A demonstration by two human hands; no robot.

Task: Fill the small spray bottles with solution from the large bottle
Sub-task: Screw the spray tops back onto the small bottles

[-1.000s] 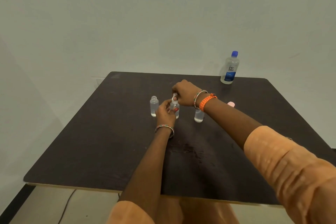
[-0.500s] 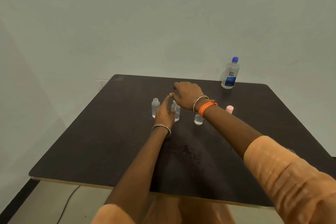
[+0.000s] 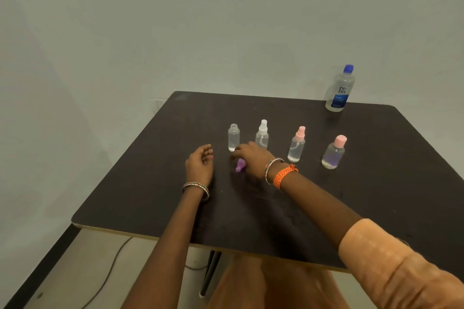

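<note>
Just a dark brown square wooden table point(image 3: 313, 208) with a pale edge, shoved against a plain grey-green painted wall point(image 3: 226, 20), plus a thin dark cable point(image 3: 108, 273) snaking across the light floor point(image 3: 82, 271) underneath.

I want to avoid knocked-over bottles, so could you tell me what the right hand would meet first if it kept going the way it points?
Probably the purple cap under the right hand's fingertips, then the open bottle just beyond; depth is unclear.
</note>
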